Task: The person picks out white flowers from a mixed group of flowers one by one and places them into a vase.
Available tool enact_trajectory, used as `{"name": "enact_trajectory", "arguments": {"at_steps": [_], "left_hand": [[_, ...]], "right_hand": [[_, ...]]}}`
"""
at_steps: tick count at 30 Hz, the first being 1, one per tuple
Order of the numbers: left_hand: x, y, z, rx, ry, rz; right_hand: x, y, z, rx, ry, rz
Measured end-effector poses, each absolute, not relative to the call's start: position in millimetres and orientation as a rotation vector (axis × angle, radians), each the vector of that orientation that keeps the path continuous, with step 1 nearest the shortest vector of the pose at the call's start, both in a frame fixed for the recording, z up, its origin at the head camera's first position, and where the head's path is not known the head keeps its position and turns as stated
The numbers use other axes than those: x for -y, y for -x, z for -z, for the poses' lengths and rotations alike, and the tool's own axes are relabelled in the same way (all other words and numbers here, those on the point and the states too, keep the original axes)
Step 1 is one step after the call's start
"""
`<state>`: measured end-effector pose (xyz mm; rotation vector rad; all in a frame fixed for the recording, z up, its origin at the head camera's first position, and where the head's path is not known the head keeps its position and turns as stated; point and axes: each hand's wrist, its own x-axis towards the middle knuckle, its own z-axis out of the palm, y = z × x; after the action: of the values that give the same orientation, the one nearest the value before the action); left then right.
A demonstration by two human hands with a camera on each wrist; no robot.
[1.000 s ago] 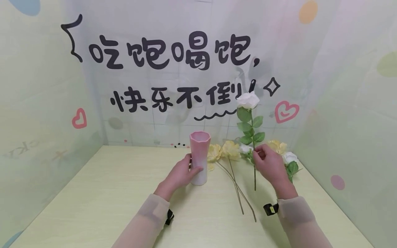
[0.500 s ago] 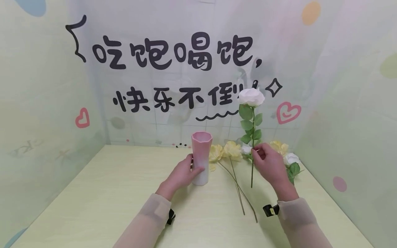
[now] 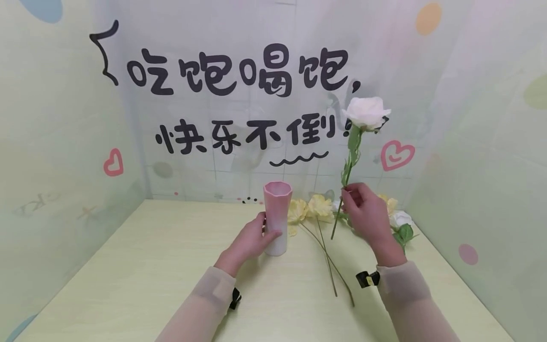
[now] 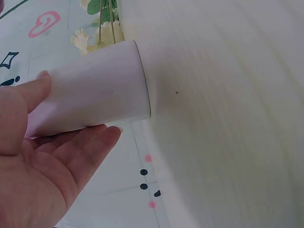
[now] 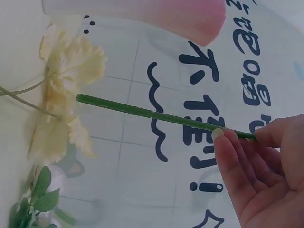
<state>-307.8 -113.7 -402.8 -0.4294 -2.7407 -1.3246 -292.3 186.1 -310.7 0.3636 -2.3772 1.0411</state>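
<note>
A pink-to-white vase stands upright on the table, its faceted mouth facing up. My left hand grips its lower part from the left, thumb across the front; the left wrist view shows the vase's white base between thumb and fingers. To the right, my right hand pinches the green stem of a white artificial rose between thumb and fingertips. The rose is raised above the table, bloom up and leaning right, with its bare stem end pointing down toward the vase's side.
Two yellow artificial flowers lie behind and right of the vase, their thin stems crossing toward the front. Another white rose with green leaves lies at the right, by a partly hidden yellow flower. Printed cloth walls enclose the table.
My right hand has lifted the white rose and tilted it, the bloom going up and right while the stem end swings left toward the vase. The left hand and vase stay put.
</note>
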Motion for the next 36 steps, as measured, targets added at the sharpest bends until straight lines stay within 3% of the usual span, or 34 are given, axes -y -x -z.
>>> {"name": "enact_trajectory", "arguments": {"at_steps": [20, 36], "left_hand": [[114.9, 310.2, 403.7, 2.740, 0.420, 1.351], [114.9, 309.8, 405.2, 2.736, 0.418, 1.350]], "right_hand": [[-147.3, 288.9, 252.1, 2.030, -0.538, -1.300], [-110.5, 294.7, 259.9, 2.011, -0.687, -1.295]]}}
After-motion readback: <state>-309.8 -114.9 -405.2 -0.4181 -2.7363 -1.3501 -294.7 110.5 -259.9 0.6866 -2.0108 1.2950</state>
